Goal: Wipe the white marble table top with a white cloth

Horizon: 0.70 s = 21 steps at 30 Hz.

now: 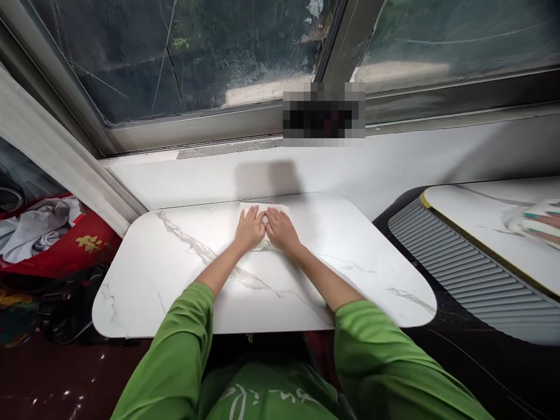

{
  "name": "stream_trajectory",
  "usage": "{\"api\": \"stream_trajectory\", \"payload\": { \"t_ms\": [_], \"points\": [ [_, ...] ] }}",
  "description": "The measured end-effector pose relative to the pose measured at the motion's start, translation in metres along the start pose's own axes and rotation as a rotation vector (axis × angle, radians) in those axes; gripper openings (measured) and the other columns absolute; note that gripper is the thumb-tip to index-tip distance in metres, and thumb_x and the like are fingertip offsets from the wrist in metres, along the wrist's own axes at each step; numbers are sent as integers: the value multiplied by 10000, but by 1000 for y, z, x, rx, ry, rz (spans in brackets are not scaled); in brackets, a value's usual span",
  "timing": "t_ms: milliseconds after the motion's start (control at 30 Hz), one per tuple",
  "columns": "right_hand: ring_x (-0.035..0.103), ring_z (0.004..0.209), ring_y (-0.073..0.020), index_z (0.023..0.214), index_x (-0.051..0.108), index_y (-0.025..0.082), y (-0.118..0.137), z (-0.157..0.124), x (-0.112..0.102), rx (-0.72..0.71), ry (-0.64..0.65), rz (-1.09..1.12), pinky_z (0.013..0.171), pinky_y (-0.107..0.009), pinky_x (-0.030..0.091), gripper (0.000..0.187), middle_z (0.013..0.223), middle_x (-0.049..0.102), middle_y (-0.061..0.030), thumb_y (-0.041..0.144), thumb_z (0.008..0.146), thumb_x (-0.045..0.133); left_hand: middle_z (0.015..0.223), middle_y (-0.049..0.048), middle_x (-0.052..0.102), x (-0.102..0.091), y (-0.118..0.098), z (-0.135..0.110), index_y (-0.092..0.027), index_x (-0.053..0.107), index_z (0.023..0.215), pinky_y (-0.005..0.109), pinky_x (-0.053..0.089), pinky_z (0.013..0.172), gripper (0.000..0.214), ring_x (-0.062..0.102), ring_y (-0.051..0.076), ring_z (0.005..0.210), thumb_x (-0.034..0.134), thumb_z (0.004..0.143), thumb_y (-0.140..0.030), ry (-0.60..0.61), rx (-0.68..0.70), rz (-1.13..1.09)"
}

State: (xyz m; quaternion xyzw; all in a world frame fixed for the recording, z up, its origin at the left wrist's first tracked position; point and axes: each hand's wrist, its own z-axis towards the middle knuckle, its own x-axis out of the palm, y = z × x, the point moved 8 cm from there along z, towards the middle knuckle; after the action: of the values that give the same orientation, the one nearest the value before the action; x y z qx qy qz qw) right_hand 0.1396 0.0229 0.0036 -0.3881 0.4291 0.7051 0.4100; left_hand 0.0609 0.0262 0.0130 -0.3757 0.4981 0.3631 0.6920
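Observation:
A white cloth lies on a white marble-patterned tabletop with rounded corners, near its wall-side edge. My left hand is open, palm down on the left part of the cloth with fingers stretched forward. Beside it, my right hand lies flat and open on the right part. The two hands touch or nearly touch at the thumbs and index fingers. Much of the cloth is hidden under them.
Behind the tabletop stand a white wall and a metal-framed window. A red bag with white-grey fabric sits at left. To the right is a second marble-patterned piece with a grey ribbed side; a striped, blurred item rests on it.

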Motion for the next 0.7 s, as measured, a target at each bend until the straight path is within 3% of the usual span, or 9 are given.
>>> {"api": "stream_trajectory", "payload": {
  "t_ms": [133, 267, 400, 567, 700],
  "points": [
    [360, 1361, -234, 1338, 472, 37, -5, 11, 1, -50, 29, 23, 1125, -427, 262, 515, 1438, 442, -155, 193, 900, 251, 1504, 106, 337, 3, 3, 9, -161, 435, 1353, 466, 186, 1162, 421, 272, 229, 1407, 321, 951, -209, -44, -79, 4],
    [371, 1353, -239, 1342, 473, 60, -14, -22, -7, -83, -6, 27, 1114, -444, 278, 513, 1432, 452, -153, 229, 915, 244, 1504, 116, 336, 3, -21, -14, -155, 432, 1361, 475, 192, 1160, 422, 270, 243, 1407, 316, 966, -246, -55, -61, 15],
    [498, 1233, -263, 1279, 530, 159, -37, -74, -33, -79, -83, 126, 1027, -468, 382, 469, 1305, 572, -132, 305, 898, 299, 1502, 170, 317, 7, -72, -45, -105, 419, 1376, 489, 188, 1158, 455, 251, 285, 1410, 319, 970, -285, -35, 21, 13],
    [605, 969, -264, 1109, 614, 231, -74, -137, -74, 25, -72, 149, 848, -426, 489, 356, 1047, 654, -95, 364, 878, 378, 1504, 238, 265, 16, -155, -82, 18, 374, 1379, 593, 216, 1117, 550, 172, 357, 1420, 314, 950, -320, -17, 208, 6],
    [580, 1045, -280, 1190, 594, 230, -100, -165, -94, 76, -131, 1, 858, -437, 477, 409, 1135, 628, -108, 329, 886, 338, 1501, 212, 290, 20, -199, -82, 4, 436, 1330, 584, 235, 1116, 523, 199, 341, 1415, 317, 933, -316, -44, 327, -17]
  ]
}}
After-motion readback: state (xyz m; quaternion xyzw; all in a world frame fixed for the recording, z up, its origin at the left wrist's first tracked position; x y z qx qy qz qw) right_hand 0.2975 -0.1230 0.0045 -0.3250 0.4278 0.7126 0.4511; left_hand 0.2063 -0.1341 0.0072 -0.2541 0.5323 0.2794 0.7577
